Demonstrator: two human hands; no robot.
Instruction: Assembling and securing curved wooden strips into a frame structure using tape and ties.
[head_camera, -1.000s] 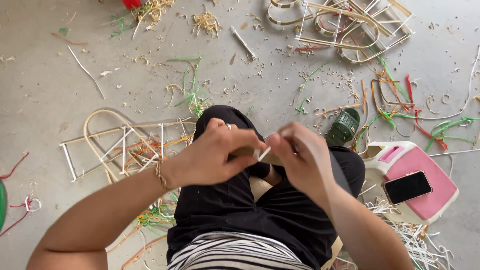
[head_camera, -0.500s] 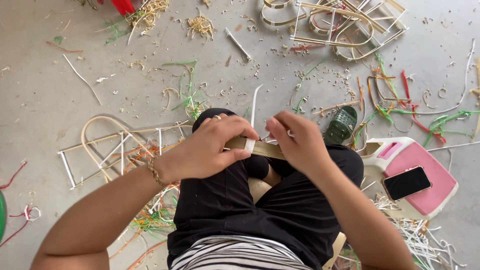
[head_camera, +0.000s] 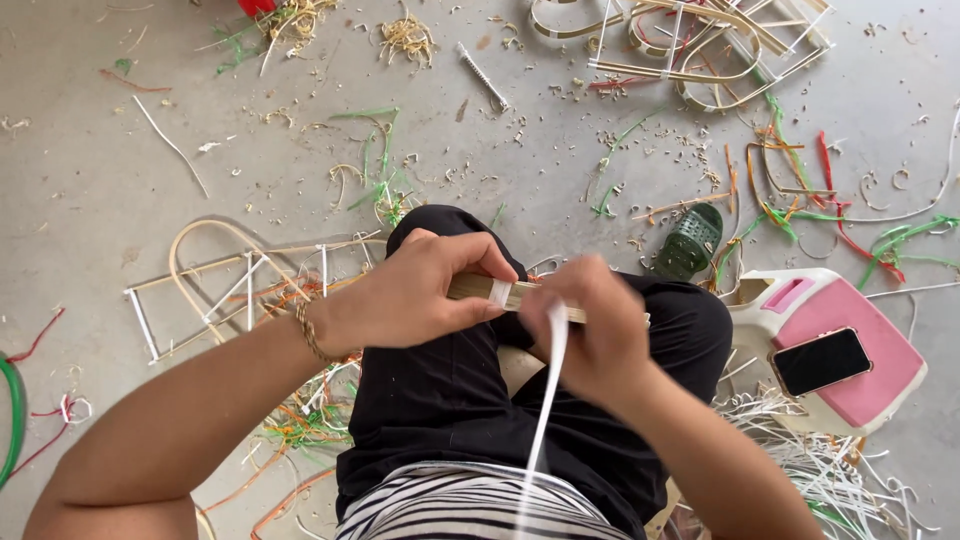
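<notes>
While the bundle of bamboo slats (head_camera: 520, 294) lies across your knee, your left hand (head_camera: 420, 290) pinches it and your right hand (head_camera: 590, 330) is closed around the white strip (head_camera: 545, 400), wrapping it. This looks like the binding step; next calls for steady tension. Beyond your left hand, a tied frame (head_camera: 240, 290) lies on the floor (head_camera: 90, 170).
</notes>
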